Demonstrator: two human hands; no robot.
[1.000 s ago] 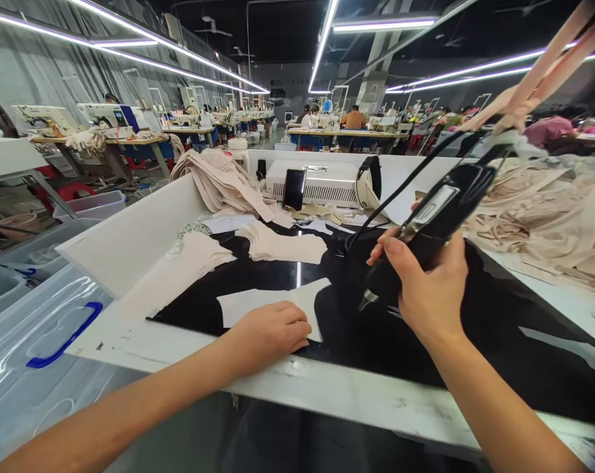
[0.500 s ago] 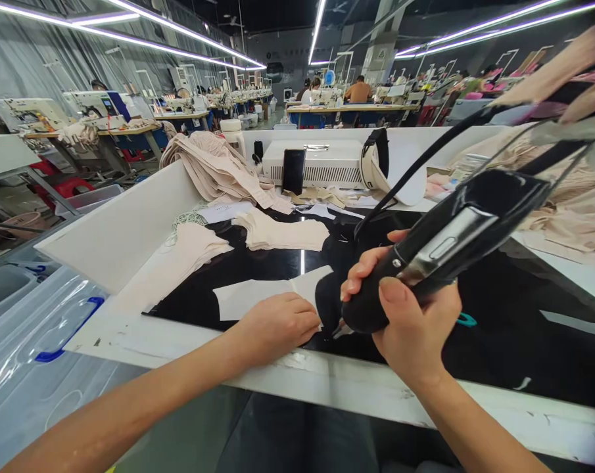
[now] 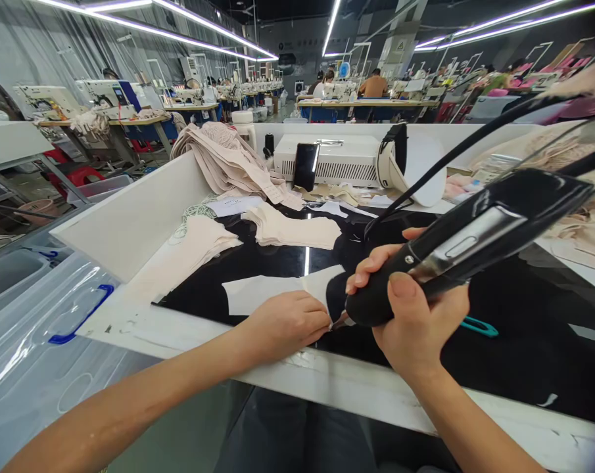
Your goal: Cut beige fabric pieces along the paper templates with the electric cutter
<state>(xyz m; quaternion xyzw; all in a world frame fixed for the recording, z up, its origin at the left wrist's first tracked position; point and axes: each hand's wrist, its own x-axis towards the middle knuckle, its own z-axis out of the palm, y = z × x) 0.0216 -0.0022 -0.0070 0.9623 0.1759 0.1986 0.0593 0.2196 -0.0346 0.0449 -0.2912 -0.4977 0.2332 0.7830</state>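
My right hand is wrapped round a thick black corded handheld tool with a silver lever on its side. The tool's narrow metal tip points down to the left, right beside my left fingertips. My left hand is closed, its fingers pinching the lower right end of a white cut fabric piece. That piece lies flat on the black glossy board. Behind it are a stack of cream fabric pieces and another cream stack to the left.
A teal loop-shaped object lies right of my right hand. At the back stand a white vented box, a phone and a heap of beige fabric. The tool's cable runs behind it. Clear plastic bins are at left.
The tool's tip has come closer to my left fingertips and the fabric end. My view has shifted slightly, so the scene sits further right. Both grips stay the same.
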